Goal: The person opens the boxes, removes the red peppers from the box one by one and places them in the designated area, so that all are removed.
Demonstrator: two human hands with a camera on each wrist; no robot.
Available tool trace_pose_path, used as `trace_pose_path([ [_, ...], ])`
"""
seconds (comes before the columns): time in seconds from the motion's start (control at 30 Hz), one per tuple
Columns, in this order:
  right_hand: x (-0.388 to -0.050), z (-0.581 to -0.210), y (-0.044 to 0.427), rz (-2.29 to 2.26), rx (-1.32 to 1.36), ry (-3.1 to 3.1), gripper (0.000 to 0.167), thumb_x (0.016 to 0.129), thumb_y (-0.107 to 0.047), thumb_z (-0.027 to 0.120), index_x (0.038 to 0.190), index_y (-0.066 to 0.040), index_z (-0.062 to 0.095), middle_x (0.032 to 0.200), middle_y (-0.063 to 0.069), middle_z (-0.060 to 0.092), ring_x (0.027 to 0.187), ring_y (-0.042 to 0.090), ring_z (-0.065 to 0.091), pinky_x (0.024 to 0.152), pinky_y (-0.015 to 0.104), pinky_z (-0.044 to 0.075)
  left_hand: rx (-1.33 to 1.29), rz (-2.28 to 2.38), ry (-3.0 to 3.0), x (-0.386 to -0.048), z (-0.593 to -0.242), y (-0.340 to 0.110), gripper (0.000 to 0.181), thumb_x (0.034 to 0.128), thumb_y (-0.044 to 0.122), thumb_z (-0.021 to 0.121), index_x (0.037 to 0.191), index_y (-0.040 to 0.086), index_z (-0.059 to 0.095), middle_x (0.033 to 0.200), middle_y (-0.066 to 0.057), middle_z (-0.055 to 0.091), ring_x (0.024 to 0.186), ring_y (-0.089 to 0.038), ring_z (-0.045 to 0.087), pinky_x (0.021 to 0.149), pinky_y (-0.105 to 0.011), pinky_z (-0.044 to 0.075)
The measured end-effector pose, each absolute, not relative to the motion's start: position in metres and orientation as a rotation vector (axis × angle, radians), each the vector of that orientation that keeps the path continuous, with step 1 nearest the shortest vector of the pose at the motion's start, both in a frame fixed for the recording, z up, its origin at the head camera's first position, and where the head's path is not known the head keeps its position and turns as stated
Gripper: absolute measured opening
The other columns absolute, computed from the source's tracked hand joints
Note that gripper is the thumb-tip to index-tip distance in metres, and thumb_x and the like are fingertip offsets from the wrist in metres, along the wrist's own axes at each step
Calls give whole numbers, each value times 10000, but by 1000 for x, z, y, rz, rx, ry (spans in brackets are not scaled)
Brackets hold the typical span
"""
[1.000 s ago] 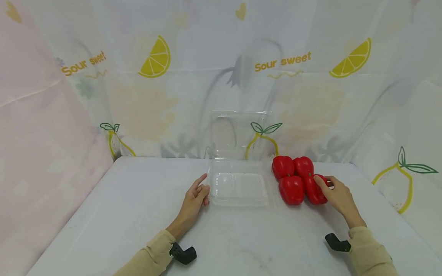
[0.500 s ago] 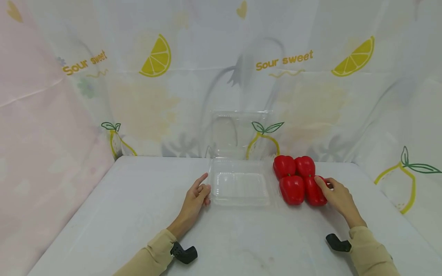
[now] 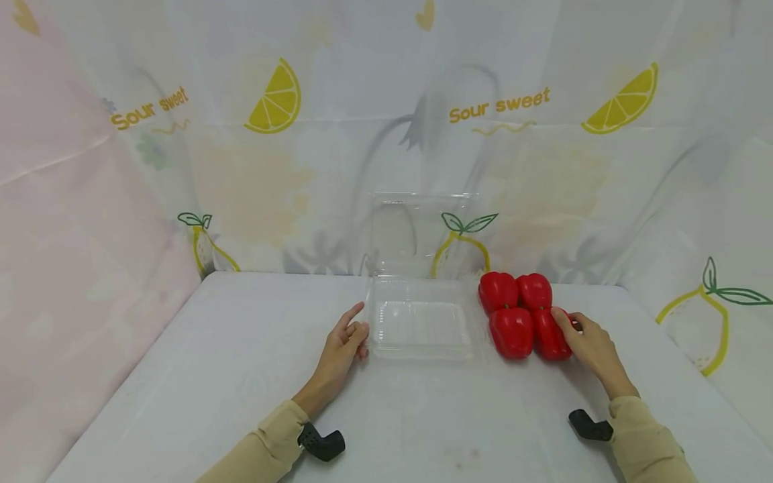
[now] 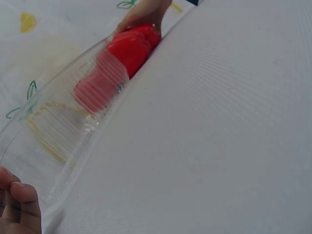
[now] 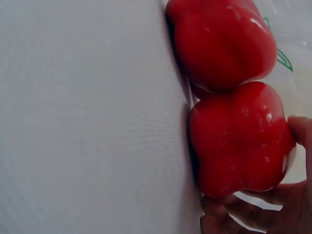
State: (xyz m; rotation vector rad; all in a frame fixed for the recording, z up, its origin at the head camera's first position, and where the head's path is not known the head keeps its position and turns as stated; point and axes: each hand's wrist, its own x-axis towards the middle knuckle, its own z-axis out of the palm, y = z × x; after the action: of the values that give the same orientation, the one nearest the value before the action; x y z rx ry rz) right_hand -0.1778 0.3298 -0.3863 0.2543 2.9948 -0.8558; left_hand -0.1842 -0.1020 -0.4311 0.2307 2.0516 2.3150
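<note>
A clear plastic clamshell container (image 3: 423, 325) stands with its lid (image 3: 395, 235) raised at the back. My left hand (image 3: 339, 349) rests at the container's left rim, index finger extended; in the left wrist view its fingertips (image 4: 24, 191) are beside the clear wall. Several red bell peppers are grouped just right of the container. My right hand (image 3: 594, 345) grips the front right bell pepper (image 3: 551, 339), thumb on top and fingers around its right side. In the right wrist view this bell pepper (image 5: 239, 141) sits on the table, touching the one beside it.
The front left bell pepper (image 3: 511, 333) and two behind it, at left (image 3: 498, 290) and right (image 3: 535, 290), stand close together. A white table (image 3: 423, 416) ends at a printed curtain (image 3: 338, 168) behind. Black cameras (image 3: 323, 443) are strapped to both wrists.
Both hands keep their places at the container and the bell pepper. The head view has shifted very slightly; nothing else has visibly moved.
</note>
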Motion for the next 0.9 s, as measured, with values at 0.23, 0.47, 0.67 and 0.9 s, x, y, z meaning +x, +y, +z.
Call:
trace_pose_path([
  [0.23,-178,-387,328,-888,254,2970,810,950,-613,219,1319,85,404,1232,356,469,1029,443,513,771,476,486,220,2314,2054,-183,-432,-104,500,974,148,517,1444,139,343,712,32,445,579,-58,448,594,-193,431],
  [0.47,-178,-387,325,-884,271,2956,835,945,-626,215,1334,93,381,1248,360,455,1055,454,498,800,499,488,213,2304,2058,-182,-432,-106,499,974,145,516,1443,147,344,731,31,441,588,-60,451,602,-194,437],
  [0.67,-179,-386,323,-887,264,2958,830,945,-625,219,1333,90,382,1251,357,452,1062,456,491,807,504,486,204,2299,2062,-182,-431,-108,500,975,163,518,1443,149,343,734,26,438,587,-63,453,599,-193,432],
  [0.9,-179,-386,321,-889,257,2959,822,951,-615,210,1330,93,383,1249,360,456,1057,459,501,802,504,482,206,2300,2061,-182,-431,-109,503,975,162,516,1445,141,337,736,25,436,589,-63,454,595,-188,426],
])
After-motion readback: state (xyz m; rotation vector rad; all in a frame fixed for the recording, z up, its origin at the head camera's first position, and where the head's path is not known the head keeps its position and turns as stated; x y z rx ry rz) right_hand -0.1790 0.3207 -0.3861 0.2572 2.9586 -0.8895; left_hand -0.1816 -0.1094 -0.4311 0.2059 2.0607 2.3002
